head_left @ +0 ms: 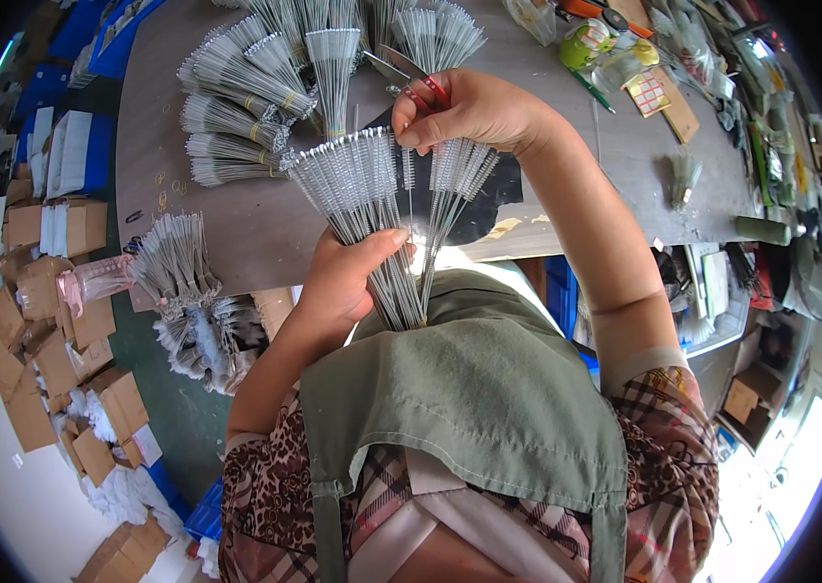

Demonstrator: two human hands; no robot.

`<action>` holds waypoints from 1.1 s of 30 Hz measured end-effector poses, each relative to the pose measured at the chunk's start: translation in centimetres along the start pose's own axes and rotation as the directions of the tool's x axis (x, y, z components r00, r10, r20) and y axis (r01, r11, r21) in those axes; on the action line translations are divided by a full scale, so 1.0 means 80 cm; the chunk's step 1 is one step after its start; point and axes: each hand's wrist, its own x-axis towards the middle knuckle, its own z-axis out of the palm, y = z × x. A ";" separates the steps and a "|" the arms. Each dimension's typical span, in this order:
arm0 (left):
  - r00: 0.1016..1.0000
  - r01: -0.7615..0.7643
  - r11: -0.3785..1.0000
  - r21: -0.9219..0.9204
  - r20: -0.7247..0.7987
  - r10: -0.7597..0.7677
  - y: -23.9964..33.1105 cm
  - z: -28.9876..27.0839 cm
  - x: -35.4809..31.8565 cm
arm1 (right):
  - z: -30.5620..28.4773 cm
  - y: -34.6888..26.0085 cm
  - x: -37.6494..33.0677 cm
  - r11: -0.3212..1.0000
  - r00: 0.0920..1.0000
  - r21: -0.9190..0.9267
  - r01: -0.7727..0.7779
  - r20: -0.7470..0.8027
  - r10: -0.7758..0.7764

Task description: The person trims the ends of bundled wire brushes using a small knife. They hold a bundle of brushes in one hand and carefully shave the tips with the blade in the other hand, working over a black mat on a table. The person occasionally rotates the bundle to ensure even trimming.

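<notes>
Green apron cloth (469, 389) lies nearest, just below the left hand (338, 282); that hand is closed around the wire stems of a fanned bunch of thin brushes (352, 189), thumb pressed across them; just above and to its right, the right hand (474, 112) pinches a few brushes from the bunch, fingers together, with red-handled scissors (411, 78) caught in the same grip; beyond both hands, tied bundles (245, 97) lie on the grey table (236, 223); cardboard boxes (51, 330) crowd the floor far left.
</notes>
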 end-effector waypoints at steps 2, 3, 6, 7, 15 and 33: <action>1.000 -0.025 1.000 -0.012 0.016 0.025 0.001 -0.001 0.000 | 0.000 0.000 0.002 1.000 1.000 -0.004 -0.011 0.011 0.011; 0.999 -0.036 0.999 -0.017 0.024 0.037 0.002 -0.002 -0.001 | 0.001 -0.002 0.002 1.000 1.000 -0.015 -0.020 0.015 0.020; 0.997 -0.059 0.998 -0.037 0.050 0.061 0.009 0.003 -0.005 | 0.003 0.001 0.005 1.000 1.000 -0.030 0.002 0.013 -0.002; 0.996 -0.077 0.997 -0.010 0.053 0.078 0.005 -0.003 -0.004 | 0.004 0.002 0.007 0.999 1.000 -0.032 0.019 0.011 -0.019; 0.996 -0.081 0.996 0.026 0.046 0.079 0.002 -0.021 -0.008 | 0.016 -0.001 0.018 0.995 0.995 -0.017 0.101 -0.005 -0.101; 0.997 -0.061 0.997 0.046 0.048 0.059 0.000 -0.008 -0.004 | 0.010 0.002 -0.004 0.995 0.995 0.002 0.096 -0.007 -0.096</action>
